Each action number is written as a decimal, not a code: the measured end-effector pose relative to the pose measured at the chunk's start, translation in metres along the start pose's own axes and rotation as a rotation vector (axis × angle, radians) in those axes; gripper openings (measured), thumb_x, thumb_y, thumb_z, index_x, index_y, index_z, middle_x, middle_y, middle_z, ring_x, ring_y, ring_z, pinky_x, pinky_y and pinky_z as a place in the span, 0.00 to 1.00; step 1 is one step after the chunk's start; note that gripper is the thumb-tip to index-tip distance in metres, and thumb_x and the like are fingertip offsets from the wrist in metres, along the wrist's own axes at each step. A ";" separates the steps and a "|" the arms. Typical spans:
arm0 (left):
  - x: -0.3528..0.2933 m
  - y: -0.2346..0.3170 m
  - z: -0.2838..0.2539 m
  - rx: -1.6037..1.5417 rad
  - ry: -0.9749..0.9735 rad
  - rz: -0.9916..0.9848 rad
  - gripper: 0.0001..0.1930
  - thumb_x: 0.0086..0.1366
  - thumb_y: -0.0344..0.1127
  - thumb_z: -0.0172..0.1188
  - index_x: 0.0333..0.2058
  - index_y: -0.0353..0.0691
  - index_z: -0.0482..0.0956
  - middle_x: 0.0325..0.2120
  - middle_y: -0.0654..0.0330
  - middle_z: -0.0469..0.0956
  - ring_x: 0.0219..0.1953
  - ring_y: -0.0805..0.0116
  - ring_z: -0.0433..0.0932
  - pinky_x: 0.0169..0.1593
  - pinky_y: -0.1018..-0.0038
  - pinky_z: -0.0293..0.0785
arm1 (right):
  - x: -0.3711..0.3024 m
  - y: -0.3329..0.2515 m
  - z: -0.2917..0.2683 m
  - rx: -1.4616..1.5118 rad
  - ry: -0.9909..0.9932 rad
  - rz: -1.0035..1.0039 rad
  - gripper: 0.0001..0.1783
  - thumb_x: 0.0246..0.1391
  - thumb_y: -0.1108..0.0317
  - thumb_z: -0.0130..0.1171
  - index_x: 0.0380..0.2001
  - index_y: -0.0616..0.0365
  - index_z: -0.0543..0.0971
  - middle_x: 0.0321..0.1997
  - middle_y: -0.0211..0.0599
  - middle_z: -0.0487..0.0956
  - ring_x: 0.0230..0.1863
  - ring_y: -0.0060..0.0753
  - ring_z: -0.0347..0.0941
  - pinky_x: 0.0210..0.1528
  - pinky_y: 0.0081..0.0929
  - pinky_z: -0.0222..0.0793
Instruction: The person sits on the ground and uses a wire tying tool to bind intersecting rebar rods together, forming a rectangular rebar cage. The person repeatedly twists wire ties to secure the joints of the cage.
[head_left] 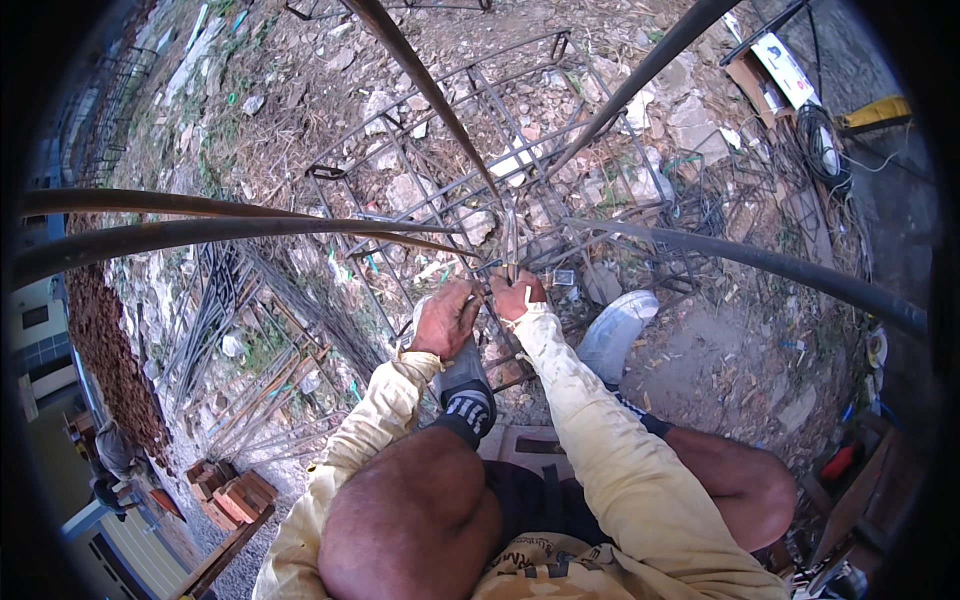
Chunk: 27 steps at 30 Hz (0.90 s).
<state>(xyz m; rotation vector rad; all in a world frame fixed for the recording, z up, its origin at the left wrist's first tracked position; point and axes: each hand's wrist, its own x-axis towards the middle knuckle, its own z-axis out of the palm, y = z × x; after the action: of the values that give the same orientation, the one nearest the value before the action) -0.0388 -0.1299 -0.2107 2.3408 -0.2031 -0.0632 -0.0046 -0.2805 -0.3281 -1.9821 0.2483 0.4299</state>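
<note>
My left hand [448, 315] is closed, its fingers curled down beside a steel bar of the rebar cage [410, 165]; what they pinch is hidden. Close on its right, my right hand [515, 293] is wrapped round the lower end of a slim metal tool [511, 230], pincers-like in shape, pointing away from me. Both hands meet over the cage's near end, between my shoes. Square bent stirrups cross the long bars of the cage. My left shoe [462, 365] is close by the left hand, and my right shoe [620, 325] rests to the right.
Thick bars, including a left bar [230, 235], a right bar [770, 262] and a far bar [430, 85], slant around the hands. Loose rods [215, 310] and bricks [232, 495] are on the left. Rubble covers the ground. A cardboard box [762, 88] and coiled cable [825, 150] stand far right.
</note>
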 end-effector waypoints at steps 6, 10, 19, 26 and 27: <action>-0.004 -0.004 -0.002 0.112 -0.223 0.032 0.10 0.63 0.36 0.56 0.42 0.41 0.74 0.38 0.51 0.78 0.38 0.46 0.78 0.38 0.56 0.76 | -0.015 -0.034 -0.004 -0.065 0.142 -0.051 0.11 0.51 0.61 0.61 0.33 0.56 0.83 0.30 0.48 0.82 0.34 0.49 0.79 0.37 0.39 0.73; -0.005 -0.002 -0.004 0.051 -0.183 0.073 0.09 0.62 0.33 0.57 0.41 0.40 0.74 0.36 0.51 0.78 0.35 0.45 0.79 0.36 0.57 0.76 | -0.021 -0.049 -0.009 -0.066 0.153 0.025 0.11 0.50 0.60 0.61 0.32 0.53 0.83 0.33 0.51 0.81 0.39 0.57 0.78 0.42 0.45 0.72; 0.016 0.004 -0.018 -0.536 -0.009 -0.379 0.08 0.65 0.33 0.59 0.37 0.34 0.77 0.28 0.61 0.79 0.31 0.72 0.76 0.38 0.75 0.72 | -0.040 -0.038 0.001 -0.126 0.051 -0.108 0.15 0.50 0.60 0.61 0.33 0.62 0.80 0.33 0.58 0.80 0.37 0.61 0.77 0.39 0.48 0.72; 0.030 0.007 0.007 -0.668 0.247 -0.570 0.09 0.64 0.34 0.61 0.34 0.33 0.78 0.26 0.66 0.77 0.28 0.80 0.69 0.34 0.80 0.68 | -0.039 -0.044 0.006 -0.099 0.040 -0.035 0.16 0.51 0.56 0.60 0.34 0.57 0.81 0.32 0.51 0.81 0.37 0.58 0.77 0.40 0.47 0.71; 0.030 0.001 0.015 -0.699 0.298 -0.602 0.10 0.63 0.35 0.62 0.34 0.32 0.79 0.25 0.65 0.77 0.28 0.79 0.70 0.33 0.79 0.69 | -0.040 -0.044 0.006 -0.082 0.020 0.005 0.15 0.51 0.56 0.60 0.34 0.56 0.81 0.32 0.50 0.81 0.37 0.57 0.77 0.40 0.47 0.71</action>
<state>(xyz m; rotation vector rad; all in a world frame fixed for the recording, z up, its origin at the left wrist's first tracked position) -0.0113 -0.1457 -0.2203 1.6110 0.5873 -0.0654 -0.0266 -0.2564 -0.2780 -2.0676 0.2517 0.4300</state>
